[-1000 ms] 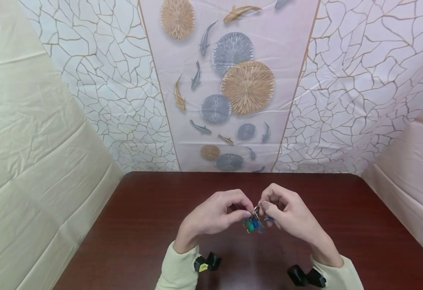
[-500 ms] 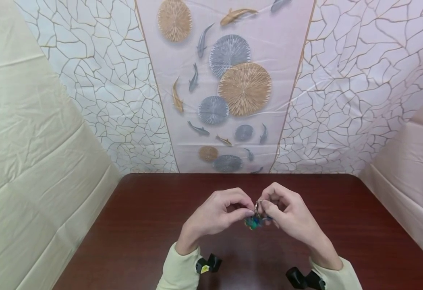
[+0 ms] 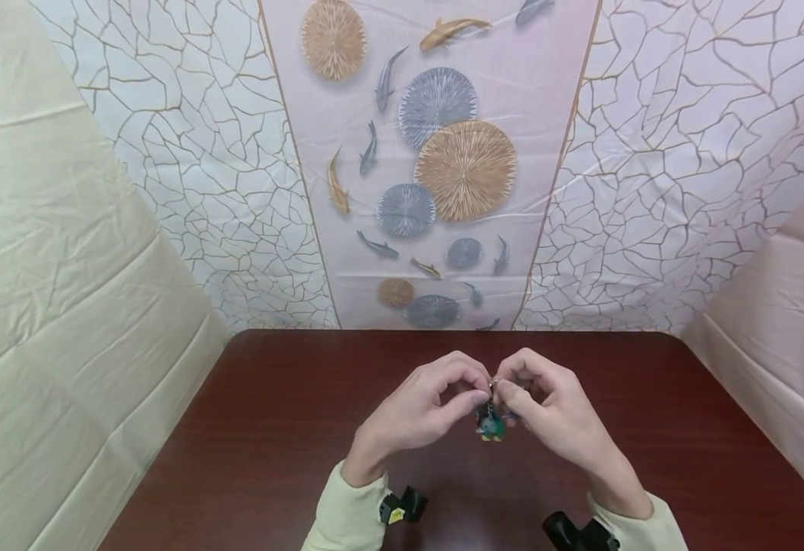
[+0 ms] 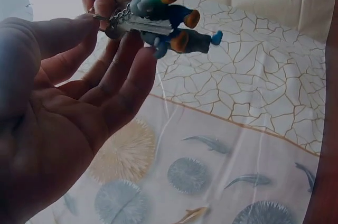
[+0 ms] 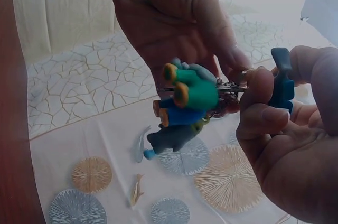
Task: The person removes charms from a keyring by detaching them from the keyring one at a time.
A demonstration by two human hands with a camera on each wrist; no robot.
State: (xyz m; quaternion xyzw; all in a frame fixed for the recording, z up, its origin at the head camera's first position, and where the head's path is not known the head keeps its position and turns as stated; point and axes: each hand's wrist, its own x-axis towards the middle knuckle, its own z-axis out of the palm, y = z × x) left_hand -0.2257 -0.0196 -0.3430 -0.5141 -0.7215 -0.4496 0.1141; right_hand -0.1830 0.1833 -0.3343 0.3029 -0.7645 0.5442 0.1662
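The right hand (image 5: 296, 145) fills the lower right, thumb and forefinger pinched on a small metal ring (image 5: 240, 87) at about 3 o'clock from the frame's centre. A teal piece (image 5: 282, 84) lies in the same hand, at 3 o'clock from the ring and touching the fingers. The left hand (image 5: 169, 18) comes in from 12 o'clock, its fingertips meeting the ring from above. From the ring a cluster of charms (image 5: 185, 110) sticks out toward 9 o'clock: a green one with orange-rimmed ends on top, a blue one under it, a grey one lowest at 7 o'clock. Behind is a patterned backdrop (image 5: 84, 92), and a dark table (image 5: 13, 129) runs along the 9 o'clock edge.
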